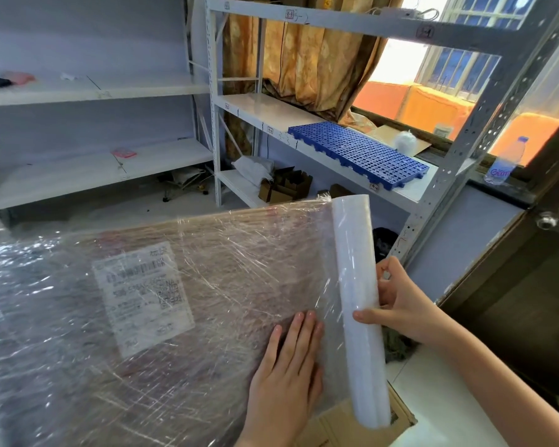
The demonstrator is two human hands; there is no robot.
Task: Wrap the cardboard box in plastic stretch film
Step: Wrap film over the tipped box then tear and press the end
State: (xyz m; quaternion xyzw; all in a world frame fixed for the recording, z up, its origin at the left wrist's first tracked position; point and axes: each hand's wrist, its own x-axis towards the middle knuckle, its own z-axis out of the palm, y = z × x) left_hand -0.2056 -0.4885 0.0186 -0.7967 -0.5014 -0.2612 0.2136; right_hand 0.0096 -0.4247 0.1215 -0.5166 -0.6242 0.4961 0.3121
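A large cardboard box (226,253) fills the lower left of the head view, its top face covered in wrinkled clear stretch film, with a white shipping label (142,295) showing through. The white roll of stretch film (357,298) stands at the box's right edge, film running from it onto the box. My right hand (404,301) grips the roll around its middle, thumb in front. My left hand (288,369) lies flat with straight fingers, pressing the film down on the box top just left of the roll.
A bare strip of cardboard (346,424) shows under the roll's lower end. Grey metal shelving (465,137) stands close behind the box, holding a blue perforated plastic pallet (359,153). A water bottle (507,162) sits on the window ledge at right. Small boxes (284,185) lie on the bottom shelf.
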